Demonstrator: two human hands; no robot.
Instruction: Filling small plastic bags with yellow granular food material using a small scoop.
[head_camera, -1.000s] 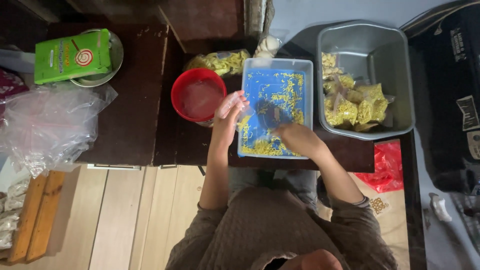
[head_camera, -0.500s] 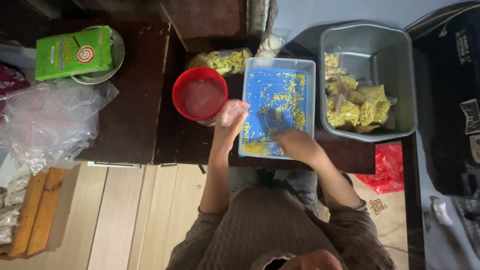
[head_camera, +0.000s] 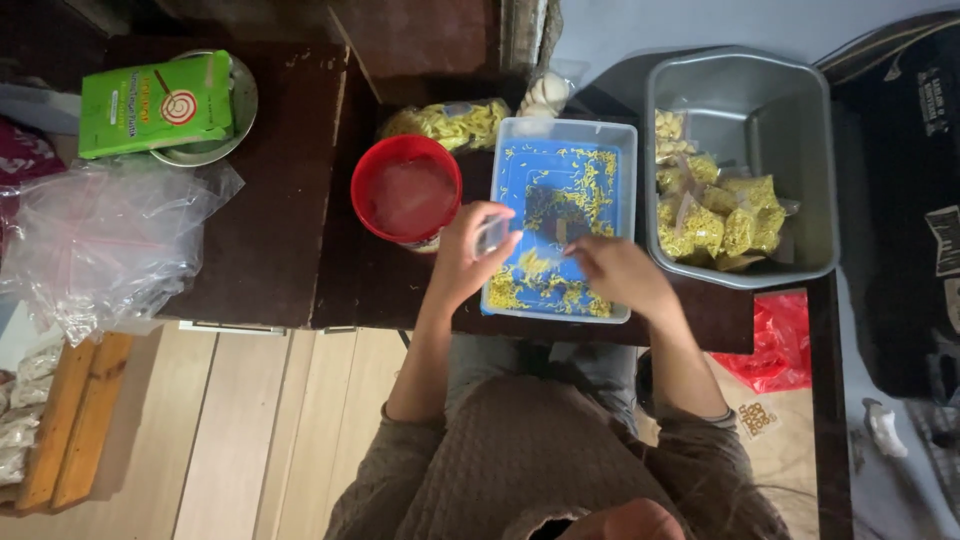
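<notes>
Where the blue tray (head_camera: 610, 150) sits at the centre of the frame on the dark table (head_camera: 280, 240), strewn with yellow snack pieces (head_camera: 575, 185): left hand (head_camera: 470, 255) at the tray's left edge, fingers curled round a small clear bag (head_camera: 492, 235), pinched and held upright. Right hand (head_camera: 620, 275) low over the tray's lower right part, fingers bent down among the pieces; whether anything is gripped cannot be told. Just left of the tray, a red bowl (head_camera: 405, 190). Right of the tray, a grey tub (head_camera: 745, 110) with filled yellow packets (head_camera: 715, 215). Upper left of the frame, a green box (head_camera: 155, 105) on a metal dish (head_camera: 235, 125); below that, a heap of clear plastic bags (head_camera: 100, 250).
</notes>
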